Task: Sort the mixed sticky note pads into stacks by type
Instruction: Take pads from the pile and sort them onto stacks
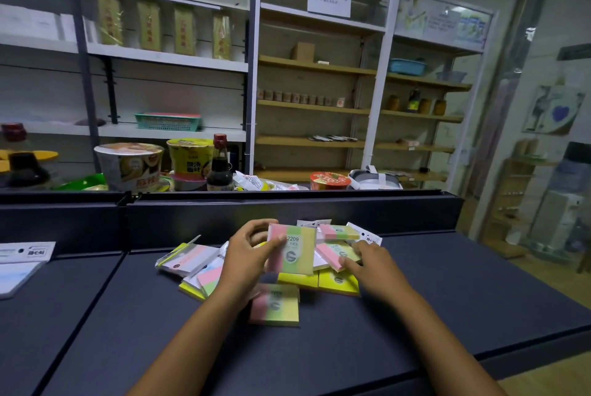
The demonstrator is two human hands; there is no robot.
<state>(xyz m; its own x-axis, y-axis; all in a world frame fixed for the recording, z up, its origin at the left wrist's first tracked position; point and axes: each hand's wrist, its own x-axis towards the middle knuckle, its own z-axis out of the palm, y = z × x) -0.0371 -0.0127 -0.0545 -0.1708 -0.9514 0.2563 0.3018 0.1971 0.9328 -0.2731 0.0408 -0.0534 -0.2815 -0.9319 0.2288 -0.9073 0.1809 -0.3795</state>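
Striped pad (275, 306) lies alone nearest, below mixed pile (335, 280); left hand (248, 256) grips lifted pad (292, 250) directly above it; right hand (372, 263) presses open on pile.

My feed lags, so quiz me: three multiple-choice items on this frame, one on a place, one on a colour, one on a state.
1. Where does the blurred striped pad lie?
A. Nearest the person, in front of the pile
B. On a shelf
C. In the green basket

2. Which colours band the pad marked 2209?
A. Blue and white
B. Pink, green and yellow
C. All yellow

3. What is the left hand doing?
A. Resting flat on the table
B. Holding the 2209 pad raised
C. Out of view

Answers: 1 A, it sits alone closest to the camera. 2 B, three stripes show. 3 B, its grip pinches the pad's edge above the pile.
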